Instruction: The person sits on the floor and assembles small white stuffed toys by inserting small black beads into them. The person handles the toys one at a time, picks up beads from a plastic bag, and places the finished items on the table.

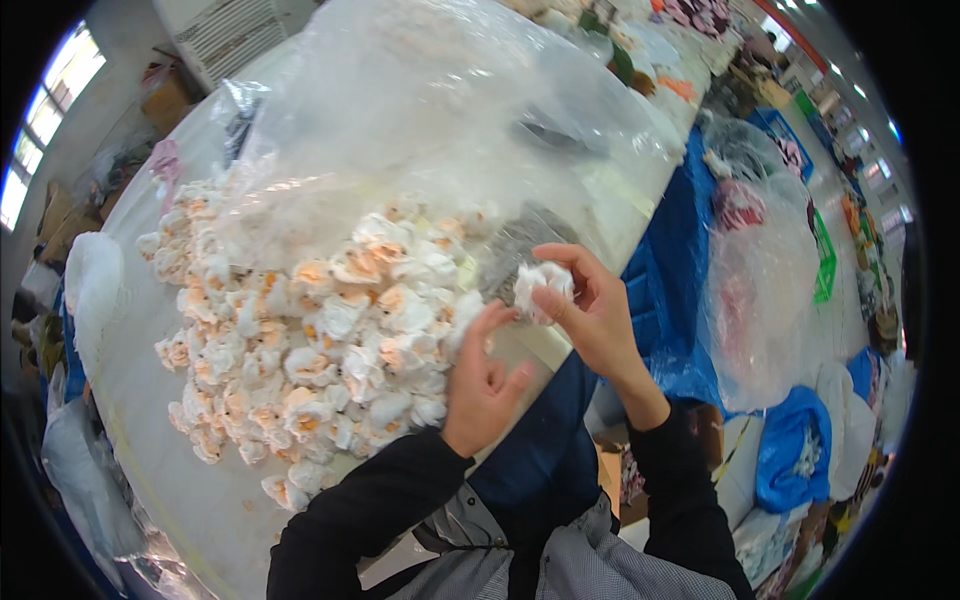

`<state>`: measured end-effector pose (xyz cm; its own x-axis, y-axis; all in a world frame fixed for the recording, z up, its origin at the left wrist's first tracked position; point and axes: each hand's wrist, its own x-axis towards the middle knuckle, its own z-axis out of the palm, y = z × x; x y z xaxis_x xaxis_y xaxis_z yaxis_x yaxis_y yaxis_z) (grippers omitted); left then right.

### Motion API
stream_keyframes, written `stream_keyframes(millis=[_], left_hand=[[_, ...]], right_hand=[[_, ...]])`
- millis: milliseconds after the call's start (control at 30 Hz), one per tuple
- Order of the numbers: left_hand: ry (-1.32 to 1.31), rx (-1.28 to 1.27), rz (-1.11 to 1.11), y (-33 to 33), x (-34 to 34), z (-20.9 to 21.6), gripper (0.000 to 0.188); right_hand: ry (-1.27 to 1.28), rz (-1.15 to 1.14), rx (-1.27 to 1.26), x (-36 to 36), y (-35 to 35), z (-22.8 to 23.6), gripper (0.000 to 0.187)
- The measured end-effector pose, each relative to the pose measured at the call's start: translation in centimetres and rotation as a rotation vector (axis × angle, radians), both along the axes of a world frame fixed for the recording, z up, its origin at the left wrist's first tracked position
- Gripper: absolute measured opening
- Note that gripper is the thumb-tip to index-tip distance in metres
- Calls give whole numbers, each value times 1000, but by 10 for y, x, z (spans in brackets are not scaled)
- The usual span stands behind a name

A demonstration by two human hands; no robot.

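A small fluffy white plush piece point(543, 292) is pinched between the thumb and fingers of my right hand point(597, 312), above the table's near right edge. My left hand point(485, 385) is just left of it, thumb and fingers apart and nothing in its grasp. Its fingertips come close to the held piece; whether they touch cannot be made out. Beside my left hand spreads a large heap of similar white plush pieces point(345, 320), many with orange patches and small dark dots. A grey bundle point(525, 240), partly under clear plastic, lies just beyond my right hand.
A big clear plastic bag point(430, 110) covers the far part of the white table point(140, 440) and overlaps the heap. To the right stand a blue plastic-lined container point(665, 250) and a clear bag with pink and red contents point(755, 300). A blue bag point(793, 450) sits lower right.
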<state>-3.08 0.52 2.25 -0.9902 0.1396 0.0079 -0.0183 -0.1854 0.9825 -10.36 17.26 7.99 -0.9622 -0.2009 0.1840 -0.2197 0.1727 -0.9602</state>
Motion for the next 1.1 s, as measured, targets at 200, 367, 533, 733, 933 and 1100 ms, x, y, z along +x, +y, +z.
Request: stream_keyframes(millis=[200,367,533,733,933,1100], left_hand=[[-172,223,-81,4,-8,12,72],[-279,269,-213,4,-2,6,58],[-325,267,-197,4,-4,13,52],[-318,268,-172,3,-1,8,46],[-249,264,-186,1,-1,6,33],[-144,117,-53,4,-1,0,25]], right_hand=[[-297,-111,-326,53,10,-32,30],[-352,-223,-388,70,2,-43,20],[-303,-321,-355,74,-4,-52,17],[-205,-390,-294,76,-15,-70,16],[-149,-475,-196,76,-18,-74,14],[340,-634,149,75,-7,-66,14]])
